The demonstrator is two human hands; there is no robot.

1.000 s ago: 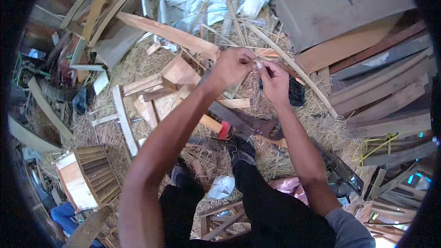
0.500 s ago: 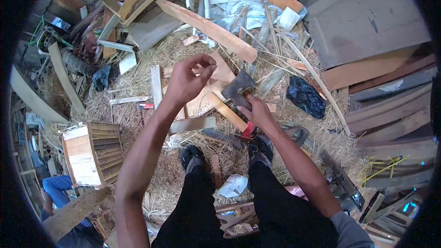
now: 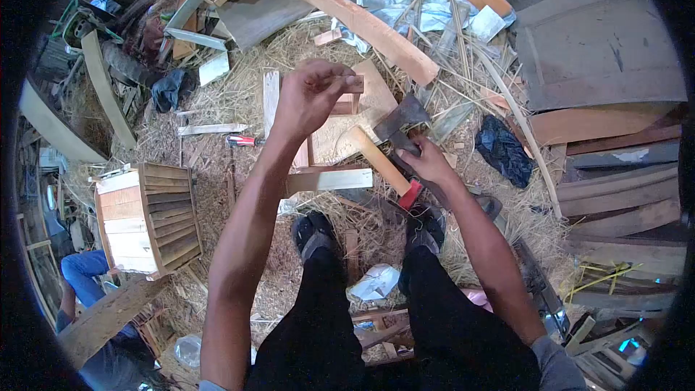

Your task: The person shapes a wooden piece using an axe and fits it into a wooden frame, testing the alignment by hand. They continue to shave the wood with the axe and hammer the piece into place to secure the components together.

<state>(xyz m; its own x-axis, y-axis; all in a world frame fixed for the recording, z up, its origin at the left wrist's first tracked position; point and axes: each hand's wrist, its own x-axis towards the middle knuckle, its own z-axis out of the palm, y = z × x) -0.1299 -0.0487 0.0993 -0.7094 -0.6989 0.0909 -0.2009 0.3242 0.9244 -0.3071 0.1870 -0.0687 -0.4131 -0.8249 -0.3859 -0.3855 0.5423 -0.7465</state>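
My left hand [image 3: 310, 98] is raised over a wooden frame [image 3: 329, 179], thumb and fingertips pinched together; whatever small thing they hold cannot be made out. My right hand [image 3: 432, 164] is closed at the lower edge of a dark, folded pouch-like piece [image 3: 402, 117], its fingertips curled among small brownish bits. Just left of that hand lies a hammer-like tool with a pale wooden handle [image 3: 382, 163] and a red head [image 3: 410, 194]. A flat light board [image 3: 376, 87] lies under the frame and beside the dark piece.
Straw and shavings cover the ground around my shoes [image 3: 316, 235]. A slatted wooden box [image 3: 130, 224] stands at left, near a person's blue-clad leg [image 3: 85, 275]. A red-handled tool [image 3: 242, 141], a long plank [image 3: 362, 25] and a black plastic bag [image 3: 501, 150] lie around; stacked boards [image 3: 622, 203] line the right.
The view has shifted, so most things appear farther right. My left hand has moved slightly up and away, still pinched. My right hand stays at the dark piece.
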